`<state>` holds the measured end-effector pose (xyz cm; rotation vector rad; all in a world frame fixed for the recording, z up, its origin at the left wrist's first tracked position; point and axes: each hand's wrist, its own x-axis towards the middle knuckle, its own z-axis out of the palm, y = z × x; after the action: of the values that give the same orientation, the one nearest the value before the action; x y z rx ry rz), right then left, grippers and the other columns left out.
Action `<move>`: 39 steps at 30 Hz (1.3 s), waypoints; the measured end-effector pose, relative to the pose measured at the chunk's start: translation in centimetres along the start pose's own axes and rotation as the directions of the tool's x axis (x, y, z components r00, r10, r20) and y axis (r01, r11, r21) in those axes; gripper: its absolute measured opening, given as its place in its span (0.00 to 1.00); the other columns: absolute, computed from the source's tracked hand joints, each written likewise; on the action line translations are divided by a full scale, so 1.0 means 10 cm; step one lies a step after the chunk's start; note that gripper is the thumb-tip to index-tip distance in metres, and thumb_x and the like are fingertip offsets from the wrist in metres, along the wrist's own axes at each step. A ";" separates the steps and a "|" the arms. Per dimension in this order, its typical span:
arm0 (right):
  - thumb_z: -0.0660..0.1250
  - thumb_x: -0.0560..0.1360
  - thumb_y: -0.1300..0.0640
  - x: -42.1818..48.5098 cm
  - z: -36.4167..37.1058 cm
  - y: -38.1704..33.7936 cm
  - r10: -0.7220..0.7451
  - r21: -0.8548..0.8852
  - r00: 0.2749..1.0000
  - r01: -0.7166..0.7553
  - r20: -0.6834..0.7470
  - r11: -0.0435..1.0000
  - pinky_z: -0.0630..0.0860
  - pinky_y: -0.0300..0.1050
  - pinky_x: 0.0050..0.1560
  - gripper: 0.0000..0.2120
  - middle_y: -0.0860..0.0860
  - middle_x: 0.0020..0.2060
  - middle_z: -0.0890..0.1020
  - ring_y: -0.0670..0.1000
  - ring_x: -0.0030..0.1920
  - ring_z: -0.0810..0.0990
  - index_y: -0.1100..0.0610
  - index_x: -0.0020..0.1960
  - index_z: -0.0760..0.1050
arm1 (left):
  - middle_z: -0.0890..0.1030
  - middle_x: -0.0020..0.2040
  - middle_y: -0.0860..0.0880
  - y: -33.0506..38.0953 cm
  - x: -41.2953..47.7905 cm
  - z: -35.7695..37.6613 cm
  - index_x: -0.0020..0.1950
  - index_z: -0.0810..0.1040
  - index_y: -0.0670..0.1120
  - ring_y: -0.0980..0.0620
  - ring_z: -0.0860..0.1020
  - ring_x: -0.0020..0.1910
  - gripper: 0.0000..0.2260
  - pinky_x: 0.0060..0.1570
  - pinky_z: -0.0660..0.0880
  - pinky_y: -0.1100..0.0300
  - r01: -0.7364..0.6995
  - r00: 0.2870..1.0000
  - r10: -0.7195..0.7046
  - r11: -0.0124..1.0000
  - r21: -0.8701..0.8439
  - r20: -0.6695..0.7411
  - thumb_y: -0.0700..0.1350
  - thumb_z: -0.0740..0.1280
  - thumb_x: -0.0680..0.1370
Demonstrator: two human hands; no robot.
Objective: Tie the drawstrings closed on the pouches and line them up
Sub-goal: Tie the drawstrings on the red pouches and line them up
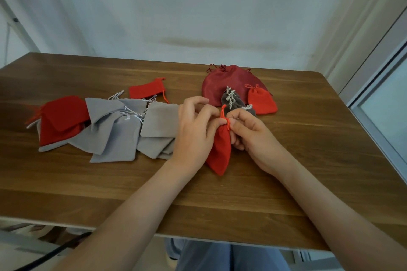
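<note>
Left hand (193, 126), right hand (253, 136) pinch one red pouch (219, 150); perhaps six grey pouches (122, 135)

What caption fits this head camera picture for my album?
Tying time: left hand and right hand pinch the drawstring of a red pouch at a table.

Matt velvety cloth pouches (114, 130) lie on smooth wood-grain table (220, 204).

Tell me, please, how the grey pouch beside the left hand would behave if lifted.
The grey pouch probably droops limply, since it lies flat and thin. It looks empty, so likely light. Its matte cloth likely grips rather than slips.
</note>
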<state>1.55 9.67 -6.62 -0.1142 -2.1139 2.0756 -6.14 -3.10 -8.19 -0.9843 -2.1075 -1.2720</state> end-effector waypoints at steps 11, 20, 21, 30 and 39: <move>0.59 0.79 0.64 -0.02 0.03 -0.08 -0.014 0.020 0.960 0.021 -0.280 1.000 0.59 0.35 0.25 0.11 0.47 0.22 0.66 0.43 0.23 0.62 0.57 0.38 0.70 | 0.77 0.45 0.44 0.00 0.00 -0.01 0.46 0.77 0.38 0.51 0.73 0.46 0.09 0.49 0.69 0.63 -0.149 0.981 0.148 0.989 -0.003 0.122 0.40 0.58 0.79; 0.63 0.78 0.60 -0.10 -0.04 -0.15 -0.167 -0.156 0.969 0.139 -0.182 0.978 0.69 0.33 0.35 0.03 0.45 0.34 0.76 0.40 0.34 0.73 0.56 0.47 0.74 | 0.73 0.42 0.52 0.09 -0.05 -0.08 0.47 0.75 0.41 0.59 0.71 0.41 0.08 0.45 0.67 0.73 -0.067 0.995 0.072 0.995 -0.080 0.071 0.40 0.56 0.80; 0.65 0.77 0.56 -0.12 -0.06 -0.17 -0.152 -0.141 0.976 0.131 -0.154 0.981 0.71 0.36 0.39 0.04 0.48 0.39 0.78 0.43 0.39 0.75 0.56 0.50 0.74 | 0.73 0.42 0.53 0.13 -0.05 -0.07 0.47 0.74 0.41 0.59 0.71 0.41 0.08 0.44 0.67 0.72 -0.066 0.996 0.071 0.995 -0.076 0.060 0.41 0.57 0.80; 0.69 0.74 0.61 -0.10 -0.33 -0.46 -0.216 -0.380 0.960 0.136 -0.177 0.915 0.75 0.42 0.51 0.16 0.47 0.42 0.83 0.46 0.47 0.81 0.49 0.59 0.71 | 0.77 0.36 0.54 0.56 0.20 0.03 0.45 0.71 0.51 0.62 0.75 0.36 0.07 0.35 0.69 0.71 0.309 0.944 -0.270 0.924 -0.227 0.188 0.50 0.58 0.81; 0.64 0.78 0.57 0.22 -1.12 -0.16 0.014 -0.381 0.869 -0.231 -0.495 0.895 0.76 0.44 0.50 0.12 0.49 0.58 0.77 0.47 0.52 0.77 0.50 0.61 0.72 | 0.76 0.43 0.54 0.61 0.43 0.31 0.49 0.72 0.46 0.62 0.73 0.39 0.02 0.36 0.66 0.78 0.381 0.899 -0.345 0.920 -0.093 0.270 0.44 0.61 0.80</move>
<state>1.49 21.04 -4.71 -0.7648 -2.2232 1.3848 -4.14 2.99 -3.25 -0.8705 -2.5129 -1.5699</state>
